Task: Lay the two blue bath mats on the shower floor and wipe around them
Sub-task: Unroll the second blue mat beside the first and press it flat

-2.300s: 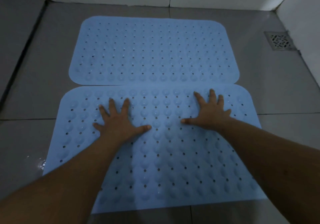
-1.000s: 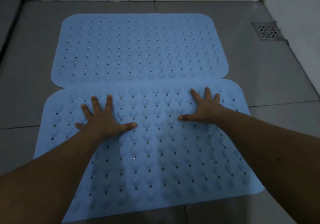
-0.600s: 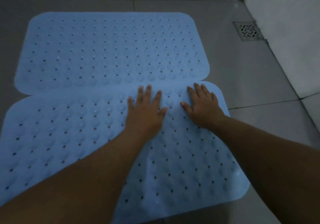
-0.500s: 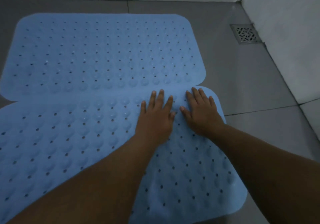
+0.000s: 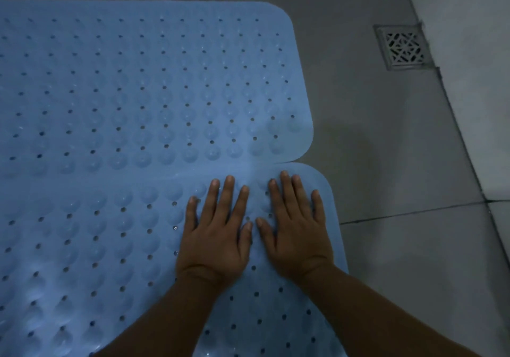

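Two blue bath mats lie flat on the grey tiled shower floor, the far mat and the near mat meeting edge to edge. Both hands press palm-down, fingers straight, on the near mat's far right corner: the left hand beside the right hand, thumbs almost touching, grasping nothing. A square metal drain sits by the white wall, well right of the mats
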